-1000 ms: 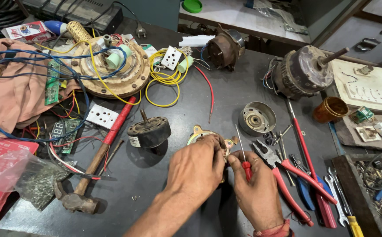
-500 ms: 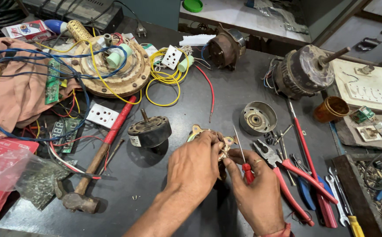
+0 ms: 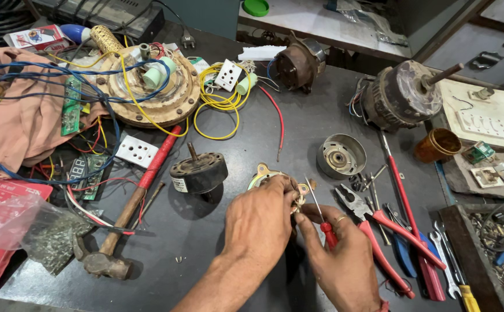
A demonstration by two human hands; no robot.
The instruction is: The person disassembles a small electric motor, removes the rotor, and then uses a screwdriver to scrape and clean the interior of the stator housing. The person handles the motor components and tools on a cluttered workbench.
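Hands meet in the middle of the dark surface (image 3: 252, 115). The left hand (image 3: 260, 222) is curled around a small round motor part (image 3: 261, 175), and its fingers grip the part tight against the surface. Only the pale rim and a small ear of the part stick out past the knuckles. The right hand (image 3: 344, 263) pinches a thin screwdriver (image 3: 320, 212) with a red handle. Its fingers are closed on the handle, and the metal tip points up and left, toward the ear of the part.

Just right of the hands lie pliers (image 3: 373, 222) with red grips, and more tools lie past them. A black round motor (image 3: 198, 171) stands to the left of the part, near but not touching. A hammer (image 3: 130, 208) with a red and brown handle lies farther left. A silver cup-shaped cap (image 3: 341, 156) sits up and to the right.

To do this step well, I think the left hand should hold the part very still so it does not spin. The tip should sit right in the screw and stay straight, or it could slip and poke a finger. Slow little turns look safest here. I cannot see the screw itself, as the fingers hide it.
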